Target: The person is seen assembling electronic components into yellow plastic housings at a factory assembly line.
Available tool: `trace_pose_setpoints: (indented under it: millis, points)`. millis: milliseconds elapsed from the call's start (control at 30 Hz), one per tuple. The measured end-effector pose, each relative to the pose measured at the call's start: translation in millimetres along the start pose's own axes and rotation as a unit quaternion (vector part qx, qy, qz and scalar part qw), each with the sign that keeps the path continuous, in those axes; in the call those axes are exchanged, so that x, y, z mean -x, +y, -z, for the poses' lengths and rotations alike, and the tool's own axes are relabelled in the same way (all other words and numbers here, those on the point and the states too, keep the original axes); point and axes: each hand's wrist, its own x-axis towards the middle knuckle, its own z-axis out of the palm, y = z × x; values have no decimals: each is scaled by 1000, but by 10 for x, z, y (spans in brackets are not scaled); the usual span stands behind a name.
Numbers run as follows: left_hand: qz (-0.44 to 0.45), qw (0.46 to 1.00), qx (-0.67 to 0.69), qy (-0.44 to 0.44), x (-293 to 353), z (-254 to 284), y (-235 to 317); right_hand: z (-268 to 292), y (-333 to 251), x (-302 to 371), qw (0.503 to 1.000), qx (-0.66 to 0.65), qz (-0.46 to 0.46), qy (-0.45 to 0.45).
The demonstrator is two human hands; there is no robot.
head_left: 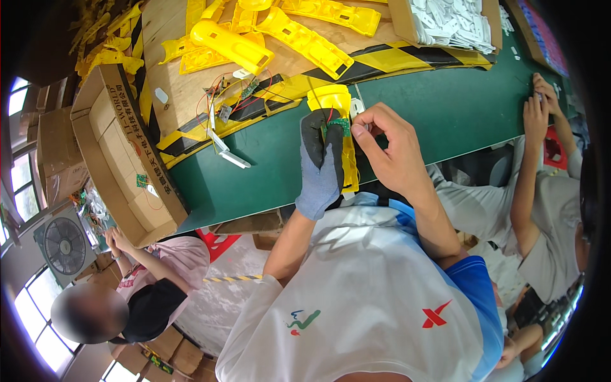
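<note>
My left hand (316, 159), in a grey-blue glove with a dark palm, is closed around a yellow plastic housing (329, 95) above the green tabletop's near edge. A green circuit board (338, 127) with a red wire lies in the housing by my gloved fingers. My bare right hand (396, 149) is beside the housing, thumb and index finger bent together at a small white piece (357, 107) near its edge. The fingertips partly hide that piece, so whether they grip it I cannot tell.
Yellow housings (305, 44) are piled on a wooden board edged with striped tape. Wired circuit boards (232, 105) and white strips (226, 149) lie nearer. A cardboard box (391, 19) holds many white pieces; an open carton (127, 159) stands left. Co-workers sit at both sides.
</note>
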Motion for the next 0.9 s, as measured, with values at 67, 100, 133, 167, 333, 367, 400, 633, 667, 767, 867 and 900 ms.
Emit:
trace_pose_setpoints:
  millis: [67,100,133,167,333,367,400,633,667,767,867,900]
  points:
    - [-4,1000,0,-2,-4,-9,-1,8,-21,3,1000,5,5,1]
    - [-8,1000,0,-3,-6,-12,4,12,-30,3,1000,9,11,3]
    - [-8,1000,0,-2,-2,-19,29,15,-36,1,1000,9,11,2]
    - [-10,1000,-7,-7,4,-26,63,16,-41,-4,1000,16,14,2]
    - [-38,999,-36,4,7,-43,45,37,-35,-16,1000,20,-16,-16]
    - [-44,997,-58,6,8,-45,42,27,-9,-11,999,-12,-34,-8]
    - [-51,995,-80,9,8,-50,41,22,11,-6,998,-43,-51,0]
    - [-70,994,-74,27,6,-73,-31,-66,35,54,992,-80,-95,36]
    - [-77,995,-59,32,11,-80,-39,-85,54,75,992,-86,-75,59]
    - [-72,996,-37,46,15,-86,-19,-89,30,171,988,-107,-68,87]
    - [-65,996,-22,57,5,-105,-46,-75,60,226,987,-114,-81,82]
    - [-72,995,-12,60,7,-109,-58,-73,55,240,984,-124,-94,84]
